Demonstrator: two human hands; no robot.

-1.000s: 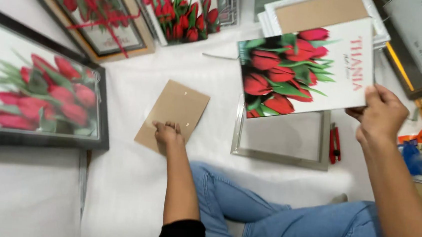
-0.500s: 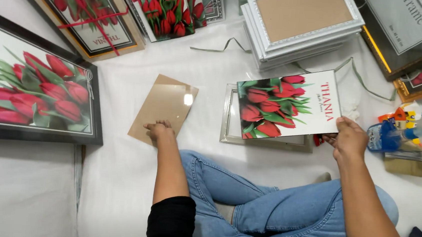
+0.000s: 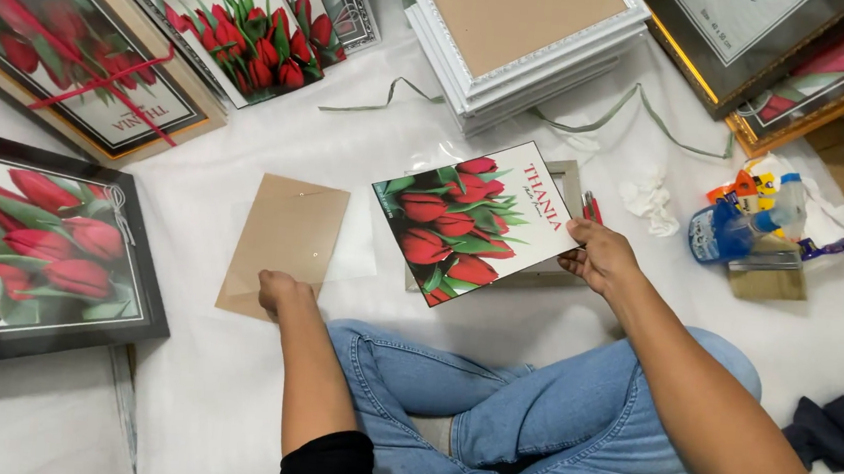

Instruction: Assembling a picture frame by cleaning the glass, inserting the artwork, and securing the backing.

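From the head view, my right hand (image 3: 601, 259) pinches the right edge of a tulip print (image 3: 473, 221), thumb on top and fingers curled beneath, so the sheet hangs tilted just above a small silver frame (image 3: 562, 270) lying flat on the white sheet (image 3: 495, 323). The print reaches leftward from my fingers, its red blooms facing up at me. A red-handled tool (image 3: 590, 205) lies just beside my knuckles, near the frame's far edge.

My left hand (image 3: 282, 291) is closed into a loose fist, resting on the near corner of a brown backing board (image 3: 284, 246); whether the fingers actually grip its edge I cannot tell. The board lies flat, well apart from the print, with a pale sheet showing under its right side.

My crossed legs in blue jeans (image 3: 528, 416) fill the space between both arms. A large black-framed tulip picture (image 3: 34, 257) lies to my left, a stack of white frames (image 3: 522, 44) stands beyond the print, and a blue spray bottle (image 3: 729, 231) sits beside a brush (image 3: 768, 281) on my right.
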